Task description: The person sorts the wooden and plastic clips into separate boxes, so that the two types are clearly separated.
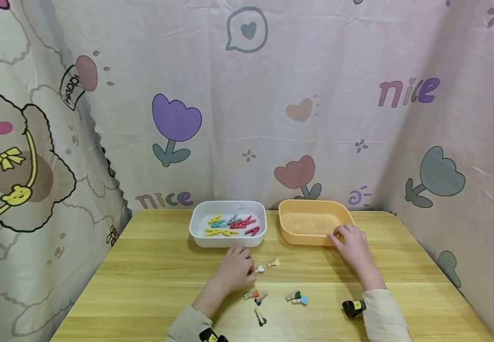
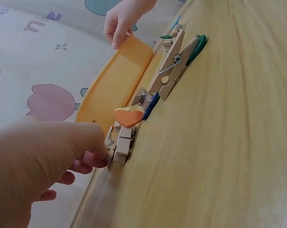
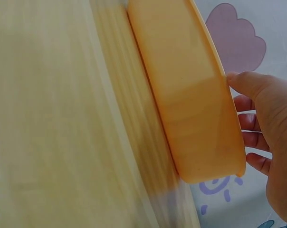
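Note:
My left hand (image 1: 235, 269) is low over the table, thumb and fingertips pinching a small wooden clothespin with a white heart (image 1: 260, 269). In the left wrist view, that hand (image 2: 62, 156) partly hides the clothespin, beside another one bearing an orange heart (image 2: 129, 117). At the right, my right hand (image 1: 353, 244) grips the front right rim of an orange plastic tray (image 1: 302, 239). The right wrist view shows the thumb of this hand (image 3: 272, 118) at the rim, with the other fingers curled over beyond it.
A white tray (image 1: 225, 242) holding several coloured plastic clips (image 1: 231, 232) stands at the back left. More wooden clothespins lie about the table: a yellow-heart one (image 1: 274, 262), a green-heart and blue-heart pair (image 1: 298, 299), and a dark-tipped one (image 1: 260, 317). A patterned curtain (image 1: 238, 142) hangs behind.

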The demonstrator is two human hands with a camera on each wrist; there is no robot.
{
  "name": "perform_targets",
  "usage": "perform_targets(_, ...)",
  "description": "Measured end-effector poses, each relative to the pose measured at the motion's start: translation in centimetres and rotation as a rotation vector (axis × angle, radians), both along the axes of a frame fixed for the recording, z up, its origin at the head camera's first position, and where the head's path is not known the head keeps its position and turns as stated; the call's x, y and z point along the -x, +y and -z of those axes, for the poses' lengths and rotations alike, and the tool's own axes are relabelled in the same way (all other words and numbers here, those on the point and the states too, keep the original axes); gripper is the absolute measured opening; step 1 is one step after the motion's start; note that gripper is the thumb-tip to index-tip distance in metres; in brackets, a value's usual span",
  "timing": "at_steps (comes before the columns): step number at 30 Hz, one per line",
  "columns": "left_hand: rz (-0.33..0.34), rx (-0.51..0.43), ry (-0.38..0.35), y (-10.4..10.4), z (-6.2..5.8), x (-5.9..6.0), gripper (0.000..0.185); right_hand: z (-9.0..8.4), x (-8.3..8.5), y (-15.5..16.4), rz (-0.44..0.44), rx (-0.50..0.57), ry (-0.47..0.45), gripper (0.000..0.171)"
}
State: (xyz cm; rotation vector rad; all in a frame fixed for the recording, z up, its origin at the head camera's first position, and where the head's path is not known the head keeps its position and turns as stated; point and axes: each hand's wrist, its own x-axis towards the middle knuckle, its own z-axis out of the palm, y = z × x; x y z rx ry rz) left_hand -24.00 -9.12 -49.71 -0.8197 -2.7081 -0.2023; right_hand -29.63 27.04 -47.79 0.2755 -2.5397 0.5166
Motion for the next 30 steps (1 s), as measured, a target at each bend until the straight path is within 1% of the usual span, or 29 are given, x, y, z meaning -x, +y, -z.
perform_targets(5, 0.017, -0.011, 0.032, 0.1, 0.0, -0.1, 0.015, 0.0, -0.1, 0.1, -0.004, 0.003, -0.020, 0.019)
perform_targets(11, 0.029, -0.048, 0.043, 0.3, -0.9, -0.1, 0.012, 0.2, 0.0, 0.1, -0.007, -0.001, -0.004, 0.020)
perform_targets(15, 0.036, -0.060, 0.089, 0.4, -1.3, 0.2, 0.012, 0.2, 0.1, 0.1, -0.014, 0.006, 0.015, 0.020)
perform_targets(23, 0.070, -0.037, 0.132, 0.9, -2.3, 1.3, 0.010, 0.1, 0.3, 0.0, -0.015, 0.014, 0.008, 0.019)
perform_targets(26, 0.083, -0.028, 0.148, 1.2, -2.7, 1.9, 0.010, 0.1, 0.3, 0.0, -0.007, 0.013, -0.002, 0.019)
perform_targets(30, 0.096, -0.010, 0.147, 1.6, -3.5, 2.8, 0.012, 0.1, 0.2, -0.1, 0.003, 0.014, -0.024, 0.020)
